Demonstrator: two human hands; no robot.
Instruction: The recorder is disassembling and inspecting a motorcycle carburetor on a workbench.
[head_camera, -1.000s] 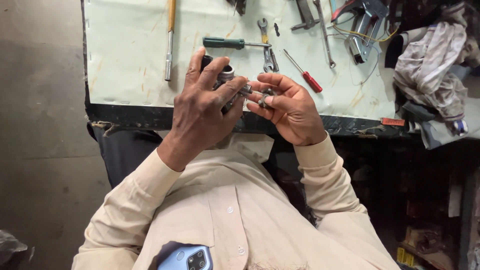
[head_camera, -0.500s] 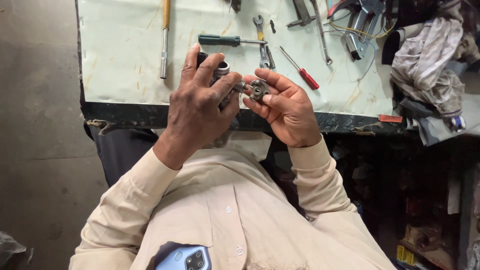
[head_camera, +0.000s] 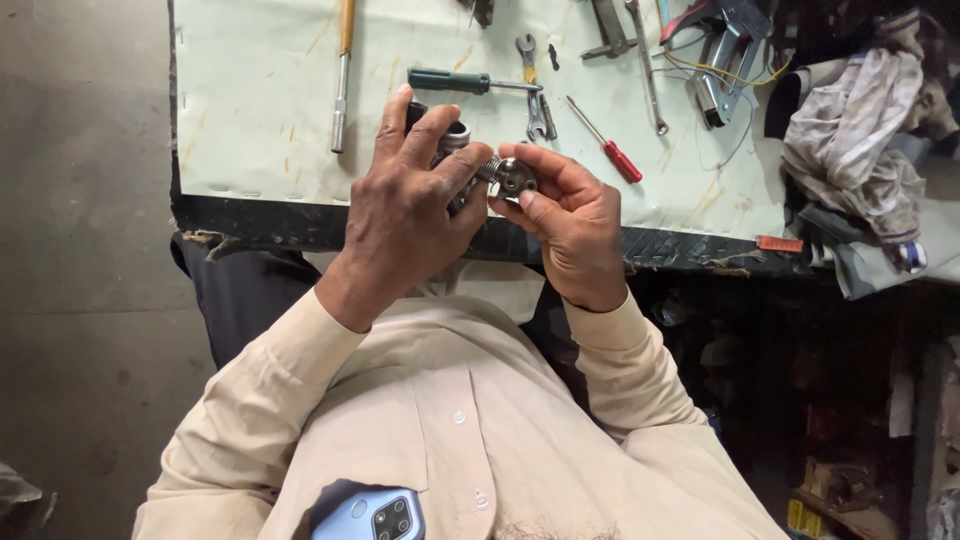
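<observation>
- The left hand (head_camera: 405, 215) is wrapping around a dark cylindrical part with a silvery collar (head_camera: 452, 135), its fingers clenched on it and hiding most of the body.
- The right hand (head_camera: 570, 215) is pinching a small round metal piece with holes (head_camera: 512, 177) between thumb and fingertips, pressing it against a short threaded or spring-like neck (head_camera: 487, 170) that is sticking out of the cylinder.
- Both parts are being held in the air just above the front edge of the counter (head_camera: 260, 150), not resting on it.
- The round piece is sitting only in a fingertip grip, so it is likely to slip; falling from here, it could miss the counter and land on the lap or the dark floor (head_camera: 80, 300).
- If the piece is meeting the neck at a tilt, it may be binding or cross-threading; the alignment is too small to judge.
- A red-handled screwdriver (head_camera: 610, 150), a green-handled screwdriver (head_camera: 450, 80) and a small spanner (head_camera: 528, 60) are lying near the hands, where a dropped part could be knocking against them and rolling off.
</observation>
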